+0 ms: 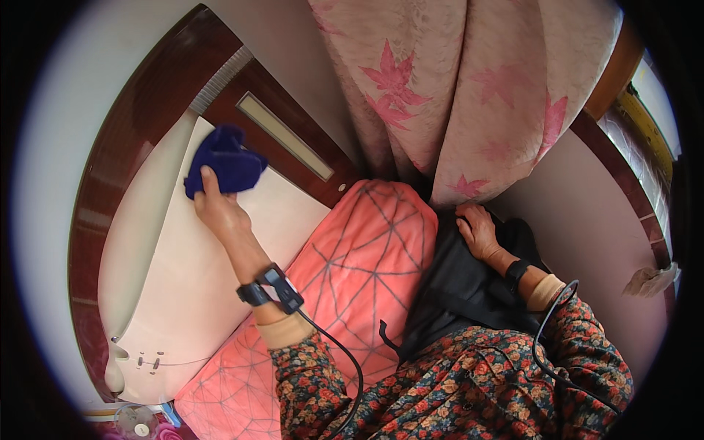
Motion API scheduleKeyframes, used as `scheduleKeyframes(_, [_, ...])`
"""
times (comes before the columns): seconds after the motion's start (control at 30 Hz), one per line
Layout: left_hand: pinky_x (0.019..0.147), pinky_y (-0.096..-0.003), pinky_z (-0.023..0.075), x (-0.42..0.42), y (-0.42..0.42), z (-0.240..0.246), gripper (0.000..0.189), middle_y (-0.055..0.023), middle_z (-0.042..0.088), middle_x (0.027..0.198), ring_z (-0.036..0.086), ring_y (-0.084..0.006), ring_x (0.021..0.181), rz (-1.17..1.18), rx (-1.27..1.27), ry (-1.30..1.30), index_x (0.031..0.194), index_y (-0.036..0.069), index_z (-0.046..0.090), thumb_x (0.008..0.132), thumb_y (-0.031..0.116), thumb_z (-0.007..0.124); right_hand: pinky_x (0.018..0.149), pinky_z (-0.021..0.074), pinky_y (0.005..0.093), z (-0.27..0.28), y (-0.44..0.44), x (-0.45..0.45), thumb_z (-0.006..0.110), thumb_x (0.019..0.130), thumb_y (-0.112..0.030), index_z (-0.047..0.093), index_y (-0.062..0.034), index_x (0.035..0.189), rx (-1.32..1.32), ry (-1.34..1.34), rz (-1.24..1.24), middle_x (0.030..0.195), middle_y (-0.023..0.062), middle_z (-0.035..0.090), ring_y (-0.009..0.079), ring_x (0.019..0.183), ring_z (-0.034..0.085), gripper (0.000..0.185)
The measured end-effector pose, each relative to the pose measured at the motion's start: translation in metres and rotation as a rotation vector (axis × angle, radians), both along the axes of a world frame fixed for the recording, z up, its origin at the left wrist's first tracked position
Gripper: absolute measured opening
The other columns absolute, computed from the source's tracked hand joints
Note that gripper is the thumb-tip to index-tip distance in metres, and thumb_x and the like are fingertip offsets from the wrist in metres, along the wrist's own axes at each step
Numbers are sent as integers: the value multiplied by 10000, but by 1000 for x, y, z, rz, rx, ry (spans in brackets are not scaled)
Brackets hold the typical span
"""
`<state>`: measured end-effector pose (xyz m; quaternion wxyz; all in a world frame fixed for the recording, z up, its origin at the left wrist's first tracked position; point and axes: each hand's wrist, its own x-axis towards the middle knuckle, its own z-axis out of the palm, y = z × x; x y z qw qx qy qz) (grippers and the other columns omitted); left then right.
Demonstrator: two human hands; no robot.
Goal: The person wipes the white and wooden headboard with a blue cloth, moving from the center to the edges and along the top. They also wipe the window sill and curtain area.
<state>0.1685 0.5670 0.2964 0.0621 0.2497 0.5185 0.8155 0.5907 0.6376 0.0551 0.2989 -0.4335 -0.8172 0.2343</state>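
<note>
My left hand [223, 214] grips a folded dark blue cloth [228, 159], thumb on top and the fingers mostly hidden beneath it. Hand and cloth are over the upper part of a cream headboard panel [220, 264], close to its dark red glossy wood frame [286, 121]; whether the cloth touches the surface I cannot tell. On the right, my right hand [478, 231] rests palm down on the black-trousered knee [467, 280], near the hem of the curtain. Its fingers are slightly spread and nothing shows in them.
A coral bed cover with dark lines [363, 264] lies along the headboard. The pink maple-leaf curtain [407, 82] hangs ahead. A window sill [632, 192] runs at the right. At lower left stands a clear round container [135, 421]. Cables [355, 357] trail from both wristbands.
</note>
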Motion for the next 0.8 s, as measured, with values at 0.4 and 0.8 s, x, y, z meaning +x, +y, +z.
scheduleKeyframes(0.4, [624, -276, 452, 44, 0, -157, 312, -47, 639, 815, 535, -99, 700, 61, -207, -215, 783, -24, 609, 877, 231, 763, 933, 425, 436, 0, -2, 0, 583, 889, -211, 621, -72, 1042, 0, 2, -23, 1139, 108, 629, 339, 1078, 545, 210])
scheduleKeyframes(0.8, [798, -349, 553, -30, -56, -31, 406, -162, 652, 1071, 675, -220, 896, 28, -1, -95, 1136, -64, 566, 943, 275, 678, 916, 439, 429, -3, -2, -1, 569, 898, -191, 608, -48, 1061, 28, 35, 5, 1092, 139, 619, 366, 1036, 548, 221])
